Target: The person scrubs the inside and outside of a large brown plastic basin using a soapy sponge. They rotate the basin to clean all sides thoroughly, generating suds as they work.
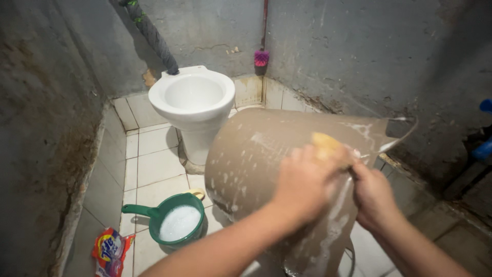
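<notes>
A: Ok, status on hands?

B: Left hand (302, 187) curled tight round a yellow sponge (324, 143), pressing it onto the side of a big brown bucket (251, 159). Right hand (373, 197) is closed on the bucket near its rim, thumb side up; looks like it's steadying, tho I can't see what the fingers hook onto.

A: Bucket where exactly?

B: Tipped on its side, bottom end twd the toilet, open end twd the right wall. Off the floor at the rim end; lower part runs out of frame so can't tell what it rests on. Wire handle (407, 134) sticks out at the rim.

A: Step?

B: Scrubbing outer wall, I'd say mid-way: suds streaks and foam spots over most of the visible side, thickest under the hands. Next prob needs the right hand to rotate the bucket so a fresh patch faces the sponge, firm grip since it's slick w/ soap.

A: Surface, room?

B: White floor tiles (156, 166), wet-looking. Green dipper (174, 220) w/ foamy water just left of the bucket, detergent pouch (110, 251) beside it near the left wall. White toilet (193, 100) behind, no seat. Rough grey cement walls (359, 46), stained low down. Pink brush (261, 57) hangs in the corner, dark wrapped pipe (154, 36) slants down to the toilet.
</notes>
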